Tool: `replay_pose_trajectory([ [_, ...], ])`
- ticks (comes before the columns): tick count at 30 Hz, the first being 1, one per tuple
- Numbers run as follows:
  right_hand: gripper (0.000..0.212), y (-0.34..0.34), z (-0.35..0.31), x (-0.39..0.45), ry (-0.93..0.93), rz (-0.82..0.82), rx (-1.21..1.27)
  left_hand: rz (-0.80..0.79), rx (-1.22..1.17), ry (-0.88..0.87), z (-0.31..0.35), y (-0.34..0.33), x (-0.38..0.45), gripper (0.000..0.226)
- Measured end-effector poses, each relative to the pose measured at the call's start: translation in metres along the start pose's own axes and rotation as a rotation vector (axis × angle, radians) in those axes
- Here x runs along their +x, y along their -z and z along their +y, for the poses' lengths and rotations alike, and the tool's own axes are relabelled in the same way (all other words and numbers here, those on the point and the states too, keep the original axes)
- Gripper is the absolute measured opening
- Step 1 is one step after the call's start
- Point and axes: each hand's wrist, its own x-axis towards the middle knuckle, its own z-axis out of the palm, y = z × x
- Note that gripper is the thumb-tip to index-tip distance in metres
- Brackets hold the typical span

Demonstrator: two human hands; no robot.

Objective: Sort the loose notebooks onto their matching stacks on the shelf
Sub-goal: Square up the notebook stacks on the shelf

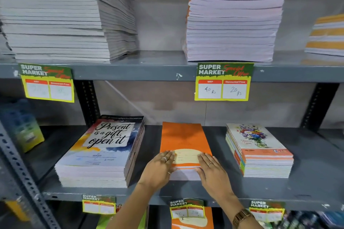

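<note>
An orange notebook (183,138) with a cream label tops a low stack in the middle of the grey lower shelf (307,182). My left hand (160,168) grips the stack's front left corner, fingers on the cover and thumb at the front edge. My right hand (211,170) grips the front right corner the same way. To the left stands a taller stack with a "Present is a gift, open it" cover (104,147). To the right is a stack topped by a flower-bouquet cover (257,146).
The upper shelf (149,72) carries a tall white stack (61,15), a lilac-edged stack (231,29) and an orange-striped stack (327,37). Yellow price tags (222,82) hang from the shelf edges. A perforated metal upright (22,174) runs down the left. More notebooks sit below.
</note>
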Motion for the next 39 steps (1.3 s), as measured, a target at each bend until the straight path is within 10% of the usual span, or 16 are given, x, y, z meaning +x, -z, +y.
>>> replay_pose_trajectory([
  [6,0.04,0.008,-0.004,-0.004,0.095,0.071,-0.117,0.02,0.023,0.003,-0.001,-0.005,-0.002,0.053],
  [39,0.063,0.053,0.101,-0.045,-0.141,0.263,-0.069,0.094,-0.14,0.097,0.089,0.004,0.028,0.052],
])
